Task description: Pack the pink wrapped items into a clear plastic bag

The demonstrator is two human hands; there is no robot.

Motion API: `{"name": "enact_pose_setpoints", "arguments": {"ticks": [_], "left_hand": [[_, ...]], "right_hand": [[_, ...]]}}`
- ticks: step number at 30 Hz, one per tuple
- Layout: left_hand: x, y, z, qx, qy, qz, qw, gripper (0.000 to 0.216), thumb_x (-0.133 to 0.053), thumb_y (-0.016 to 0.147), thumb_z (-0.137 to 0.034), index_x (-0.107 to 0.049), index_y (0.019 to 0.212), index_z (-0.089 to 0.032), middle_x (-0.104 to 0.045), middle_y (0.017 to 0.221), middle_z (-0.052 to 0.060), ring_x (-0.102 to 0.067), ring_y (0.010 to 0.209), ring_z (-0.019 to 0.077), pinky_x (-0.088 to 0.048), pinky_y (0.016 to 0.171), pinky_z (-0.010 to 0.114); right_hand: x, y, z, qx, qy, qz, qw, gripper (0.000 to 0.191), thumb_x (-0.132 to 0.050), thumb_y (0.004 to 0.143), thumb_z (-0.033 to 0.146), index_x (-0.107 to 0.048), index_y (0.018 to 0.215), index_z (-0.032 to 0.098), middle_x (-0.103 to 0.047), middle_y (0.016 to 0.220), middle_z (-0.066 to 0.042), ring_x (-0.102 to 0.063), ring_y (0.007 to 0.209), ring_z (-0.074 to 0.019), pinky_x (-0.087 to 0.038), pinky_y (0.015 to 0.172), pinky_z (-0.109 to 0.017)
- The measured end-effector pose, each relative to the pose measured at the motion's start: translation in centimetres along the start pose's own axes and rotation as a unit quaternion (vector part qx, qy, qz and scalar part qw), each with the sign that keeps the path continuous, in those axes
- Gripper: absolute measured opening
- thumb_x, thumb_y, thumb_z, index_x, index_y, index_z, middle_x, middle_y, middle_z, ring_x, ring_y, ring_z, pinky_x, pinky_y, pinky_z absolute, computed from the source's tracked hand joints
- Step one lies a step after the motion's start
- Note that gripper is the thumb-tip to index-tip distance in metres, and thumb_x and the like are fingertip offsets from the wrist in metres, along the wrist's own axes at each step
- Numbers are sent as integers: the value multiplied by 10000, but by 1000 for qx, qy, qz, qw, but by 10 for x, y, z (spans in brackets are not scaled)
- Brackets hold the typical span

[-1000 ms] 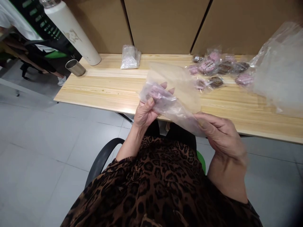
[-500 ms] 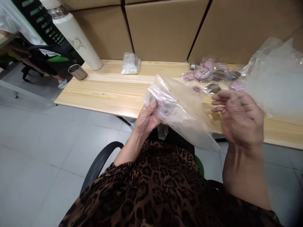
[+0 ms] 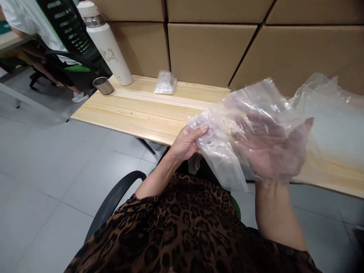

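Note:
A clear plastic bag [image 3: 223, 151] is pinched at its left end by my left hand [image 3: 186, 144], the thumb on top and the fingers underneath. Something pinkish shows faintly through the film by that thumb, too blurred to name. At the bag's other end, my right hand [image 3: 269, 151] is seen through the plastic, palm up with fingers spread. It is smeared by motion, and I cannot tell whether it is inside the bag or behind it. The raised film covers the part of the table beyond that hand.
Cardboard boxes [image 3: 210, 53] stand stacked along the back of the wooden table [image 3: 136, 110]. A white bottle [image 3: 109, 53], a metal cup [image 3: 104, 85] and a small clear packet [image 3: 165, 82] are at the left. More plastic sheeting [image 3: 332, 121] lies right. A person [image 3: 36, 26] sits far left.
My right hand has gone from half curled beside the bag to spread behind or within its film. The bag's right side has risen and widened, hiding the small wrapped pink and brown pieces.

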State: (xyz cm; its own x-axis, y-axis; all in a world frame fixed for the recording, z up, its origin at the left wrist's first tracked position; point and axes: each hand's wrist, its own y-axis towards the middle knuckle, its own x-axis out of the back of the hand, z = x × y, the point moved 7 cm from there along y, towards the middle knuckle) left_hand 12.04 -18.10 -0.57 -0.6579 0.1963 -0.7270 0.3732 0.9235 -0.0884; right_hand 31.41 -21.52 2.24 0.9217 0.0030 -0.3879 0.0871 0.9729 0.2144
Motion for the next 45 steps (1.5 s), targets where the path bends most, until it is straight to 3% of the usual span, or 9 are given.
{"name": "enact_pose_setpoints", "arguments": {"ticks": [4, 7, 9, 18, 23, 27, 35, 40, 45], "left_hand": [[-6, 3, -3, -17, 21, -16, 1000, 328, -1017, 677, -335, -798, 859, -172, -789, 792, 1, -719, 704, 113, -586, 737, 246], [-5, 6, 1, -25, 47, -24, 998, 352, -1019, 675, -382, -783, 837, -177, -770, 756, -7, -689, 668, 112, -557, 694, 252], [-4, 7, 6, -28, 54, -21, 998, 384, -1025, 659, -413, -779, 844, -183, -781, 784, 3, -707, 712, 131, -560, 699, 254], [-7, -9, -5, 20, -24, -3, 1000, 634, -802, 841, -730, -773, 1222, -225, -823, 1214, 99, -688, 1392, 353, -612, 1085, 429], [-9, -14, -1, -5, 13, 26, 1000, 409, -973, 747, -415, -797, 1063, -224, -841, 1151, 71, -689, 1381, 362, -592, 1110, 425], [3, -7, -5, -46, 13, -43, 998, 203, -889, 849, -314, -778, 952, -180, -836, 993, 77, -738, 1295, 335, -594, 1122, 473], [9, -7, -44, -141, -53, -184, 971, 351, -691, 1003, -166, -696, 1352, -206, -816, 1203, 58, -690, 1393, 264, -544, 1198, 473], [-24, -9, -26, -121, -64, -186, 973, 287, -596, 1045, -122, -697, 1310, -164, -799, 1263, 85, -642, 1461, 271, -539, 1203, 446], [-28, -13, -23, -102, -57, -151, 982, 333, -596, 1037, -116, -661, 1356, -187, -779, 1295, 71, -655, 1440, 258, -536, 1195, 430]], "right_hand": [[-26, -15, 19, 119, -147, 173, 967, 534, -394, 1097, 657, -858, 1166, 402, -776, 1376, -27, -627, 1455, -309, -440, 1281, -588], [-44, -32, 17, 170, -281, 267, 906, 396, -521, 1099, 520, -818, 1315, 371, -747, 1440, -21, -507, 1564, -317, -296, 1353, -623], [-50, -38, 15, 200, -338, 285, 874, 370, -587, 1082, 436, -771, 1398, 378, -735, 1462, -14, -492, 1576, -320, -342, 1325, -645], [-45, -36, 9, 222, -407, 226, 857, 350, -672, 1029, 352, -782, 1361, 348, -766, 1399, -33, -570, 1506, -330, -446, 1267, -647], [-50, -38, 10, 267, -420, 228, 837, 413, -639, 1042, 287, -725, 1444, 331, -747, 1432, -47, -566, 1510, -309, -460, 1264, -618], [-40, -40, 7, 280, -474, 204, 809, 529, -726, 1005, 275, -650, 1519, 375, -596, 1628, -36, -541, 1535, -293, -478, 1258, -583], [-34, -69, 42, 346, -581, 81, 733, 622, -798, 962, 269, -615, 1555, 311, -679, 1508, -110, -576, 1491, -366, -489, 1221, -612], [-80, -53, 6, 298, -704, 95, 638, 723, -617, 1045, 232, -357, 1720, 241, -461, 1713, -197, -372, 1639, -406, -357, 1295, -669], [-85, -26, -25, 274, -699, 94, 654, 623, -464, 1061, 136, -444, 1682, 185, -510, 1678, -214, -461, 1589, -399, -389, 1273, -677]]}}
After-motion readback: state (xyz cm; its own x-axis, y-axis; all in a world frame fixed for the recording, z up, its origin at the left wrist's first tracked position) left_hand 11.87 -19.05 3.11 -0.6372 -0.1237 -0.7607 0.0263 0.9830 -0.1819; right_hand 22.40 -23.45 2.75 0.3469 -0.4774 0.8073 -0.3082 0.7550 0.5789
